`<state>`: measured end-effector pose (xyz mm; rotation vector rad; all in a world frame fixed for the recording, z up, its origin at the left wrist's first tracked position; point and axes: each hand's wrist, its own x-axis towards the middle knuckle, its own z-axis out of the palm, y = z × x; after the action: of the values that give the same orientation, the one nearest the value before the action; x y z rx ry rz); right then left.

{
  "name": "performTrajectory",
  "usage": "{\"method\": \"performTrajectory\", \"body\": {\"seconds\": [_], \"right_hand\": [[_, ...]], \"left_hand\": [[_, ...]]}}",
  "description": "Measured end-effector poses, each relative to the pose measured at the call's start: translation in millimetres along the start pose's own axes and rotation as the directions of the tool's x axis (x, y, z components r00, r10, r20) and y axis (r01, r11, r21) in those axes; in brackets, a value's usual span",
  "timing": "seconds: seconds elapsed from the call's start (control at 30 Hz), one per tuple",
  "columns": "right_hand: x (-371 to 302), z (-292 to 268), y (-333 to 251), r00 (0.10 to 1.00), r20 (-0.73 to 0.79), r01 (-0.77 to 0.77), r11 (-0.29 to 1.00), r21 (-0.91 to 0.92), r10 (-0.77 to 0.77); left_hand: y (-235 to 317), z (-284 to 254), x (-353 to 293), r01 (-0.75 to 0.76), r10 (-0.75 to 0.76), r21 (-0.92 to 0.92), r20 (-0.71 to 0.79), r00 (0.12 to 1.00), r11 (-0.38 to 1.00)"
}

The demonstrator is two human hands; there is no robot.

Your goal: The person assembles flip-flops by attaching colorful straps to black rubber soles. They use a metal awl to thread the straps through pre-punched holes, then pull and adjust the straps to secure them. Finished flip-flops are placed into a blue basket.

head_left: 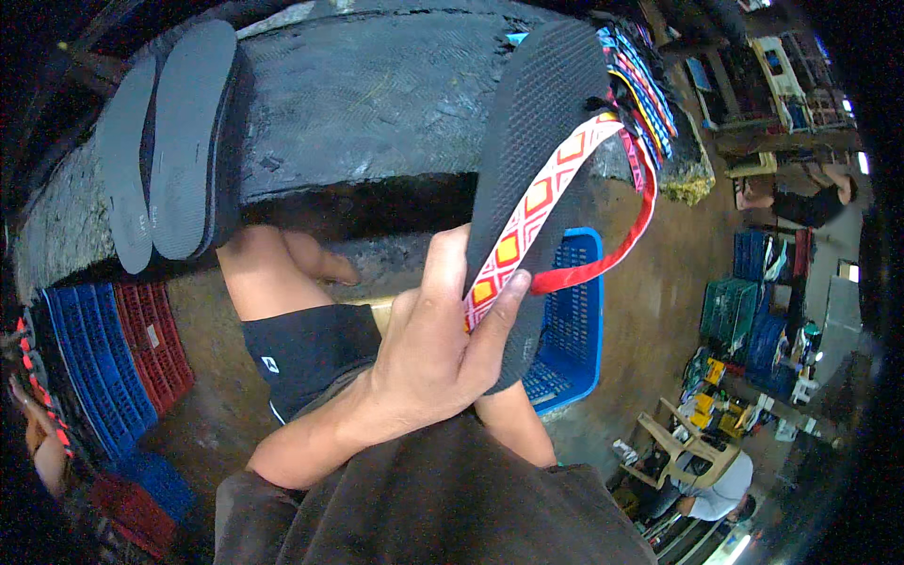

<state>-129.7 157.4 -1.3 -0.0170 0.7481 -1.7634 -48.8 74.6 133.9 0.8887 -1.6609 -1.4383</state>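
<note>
A black flip-flop (529, 122) with a textured footbed is held upright in front of me. Its strap (539, 196) is white with red and yellow diamonds and has a red back; one branch lies along the sole's edge, the other loops out to the right. My left hand (435, 330) is closed round the sole's lower part, thumb and fingers pinching the strap's end against its edge. My right forearm (518, 428) reaches up behind the sole, which hides the right hand and its fingers.
A dark worn workbench (367, 94) spans the far side. Grey-black soles (193, 132) are stacked at its left, colourful straps (645, 89) at its right edge. A blue crate (589, 311) stands right of my legs; blue crates (99, 367) and red crates (151, 330) stand left. A person (720, 490) sits at lower right.
</note>
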Motion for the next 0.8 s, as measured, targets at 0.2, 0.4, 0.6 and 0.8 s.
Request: {"method": "performTrajectory", "body": {"seconds": [0.2,0.4,0.6,0.8], "right_hand": [[-40,6,15,0.998,-0.053,0.042,0.999,0.017,-0.041],[-36,-5,17,0.995,-0.069,0.074,0.997,-0.005,-0.074],[-4,-18,7,0.992,-0.065,0.107,0.994,-0.033,-0.109],[39,11,-31,0.972,-0.05,0.204,0.925,-0.321,-0.232]], "left_hand": [[11,3,7,0.147,-0.144,-0.196,0.029,0.989,0.97],[9,9,6,0.204,-0.21,-0.294,0.011,0.978,0.934],[0,17,12,0.125,-0.172,-0.382,-0.09,0.981,0.916],[-24,6,27,0.014,-0.06,-0.298,-0.144,0.988,0.955]]}}
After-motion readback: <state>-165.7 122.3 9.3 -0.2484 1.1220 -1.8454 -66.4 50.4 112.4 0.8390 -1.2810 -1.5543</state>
